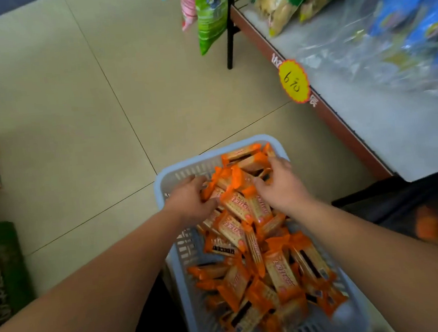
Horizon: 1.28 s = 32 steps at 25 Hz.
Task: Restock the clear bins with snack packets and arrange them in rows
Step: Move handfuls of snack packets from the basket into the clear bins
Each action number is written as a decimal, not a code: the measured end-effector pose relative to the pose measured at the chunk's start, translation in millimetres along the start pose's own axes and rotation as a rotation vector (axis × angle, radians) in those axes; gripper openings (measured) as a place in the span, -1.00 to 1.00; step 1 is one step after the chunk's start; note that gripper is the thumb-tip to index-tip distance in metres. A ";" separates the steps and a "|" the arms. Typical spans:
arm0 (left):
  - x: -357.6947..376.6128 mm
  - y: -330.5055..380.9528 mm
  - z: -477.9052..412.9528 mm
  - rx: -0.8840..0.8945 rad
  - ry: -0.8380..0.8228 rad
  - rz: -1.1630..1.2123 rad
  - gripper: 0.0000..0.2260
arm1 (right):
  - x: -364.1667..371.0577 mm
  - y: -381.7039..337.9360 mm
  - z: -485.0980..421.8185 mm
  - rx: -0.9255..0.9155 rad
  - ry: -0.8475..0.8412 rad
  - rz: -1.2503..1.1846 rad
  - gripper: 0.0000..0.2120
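Left hand (190, 198) is in the pile, thumb and curled fingers pinching orange snack packets (248, 245) near the far-left corner. Right hand (280, 187) lies knuckles-up on the heap just beside it; whether it holds anything, I cannot tell. The packets are glossy, flat and crimped at the ends, and they are jumbled in a pale slotted plastic basket (176, 169) on the beige tiled floor (74, 99). To the right runs a white shelf (395, 134) with a yellow starburst price tag (293, 81) and a clear bag of blue packs (399, 31). Green bags (210, 15) hang by a black post (230, 24).
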State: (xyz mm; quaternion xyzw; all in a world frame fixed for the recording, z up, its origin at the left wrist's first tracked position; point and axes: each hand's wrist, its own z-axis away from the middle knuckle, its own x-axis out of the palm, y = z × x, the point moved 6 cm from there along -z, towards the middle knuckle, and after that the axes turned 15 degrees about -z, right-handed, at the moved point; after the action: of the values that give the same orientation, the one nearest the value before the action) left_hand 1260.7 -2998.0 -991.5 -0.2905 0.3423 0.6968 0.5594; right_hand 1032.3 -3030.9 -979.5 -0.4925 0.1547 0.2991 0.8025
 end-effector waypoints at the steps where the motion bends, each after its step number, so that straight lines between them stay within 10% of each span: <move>1: 6.9 -1.8 -6.8 0.003 -0.048 -0.001 -0.28 | 3.3 -1.9 -8.0 -0.014 0.024 0.032 -0.29; 11: 26.7 -17.1 -17.7 -0.086 -0.122 0.251 -0.64 | 23.1 -0.9 -37.1 0.081 0.019 -0.053 -0.26; 18: 38.3 -19.4 -17.2 -0.131 -0.157 0.544 0.02 | 26.3 -3.0 -40.4 0.061 -0.075 -0.201 -0.32; 32: 30.6 1.5 -27.5 -0.029 -0.164 0.483 -0.03 | 39.0 -15.3 -44.8 0.046 -0.493 0.307 0.10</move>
State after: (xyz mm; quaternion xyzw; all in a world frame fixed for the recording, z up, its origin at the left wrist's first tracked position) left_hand 1253.5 -3002.5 -1031.8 -0.1506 0.3454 0.8363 0.3983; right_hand 1074.2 -3062.8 -1010.9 -0.3577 0.0343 0.5240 0.7722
